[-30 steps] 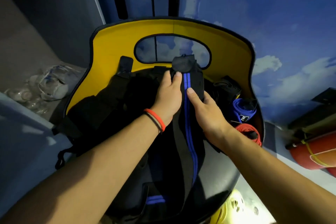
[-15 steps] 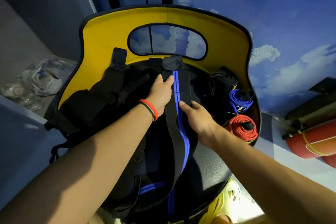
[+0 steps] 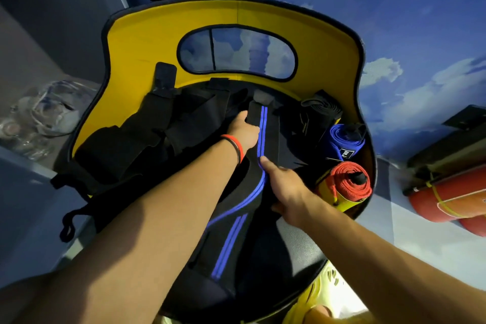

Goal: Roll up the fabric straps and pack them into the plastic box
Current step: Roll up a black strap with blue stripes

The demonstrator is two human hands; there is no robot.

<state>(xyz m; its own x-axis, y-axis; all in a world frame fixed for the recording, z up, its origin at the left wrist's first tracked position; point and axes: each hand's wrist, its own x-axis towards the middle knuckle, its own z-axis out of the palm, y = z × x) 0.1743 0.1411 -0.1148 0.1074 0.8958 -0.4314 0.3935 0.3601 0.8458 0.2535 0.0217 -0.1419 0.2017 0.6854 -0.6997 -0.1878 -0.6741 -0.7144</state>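
Observation:
A long black strap with two blue stripes (image 3: pixel 265 137) lies down the middle of a black chair seat, its lower part curving toward me. My left hand (image 3: pixel 243 130) pinches the strap's far end, which is folded over. My right hand (image 3: pixel 285 187) rests flat lower down, its forefinger pressing the blue stripes. Three rolled straps stand at the seat's right edge: black (image 3: pixel 319 118), blue (image 3: pixel 344 141) and red (image 3: pixel 349 181). Several loose black straps (image 3: pixel 147 139) are piled on the left. A clear plastic container (image 3: pixel 50 113) sits on the floor at far left.
The chair's yellow backrest (image 3: pixel 147 42) with an oval cutout curves round the far side of the seat. Red cylinders (image 3: pixel 447 200) lie on the floor at right. A yellow perforated shoe (image 3: pixel 328 294) shows below the seat's near edge.
My left hand has folded the strap's far end over and now pinches it. My right hand slid down the strap toward me. The camera has tilted, so the chair sits lower in view.

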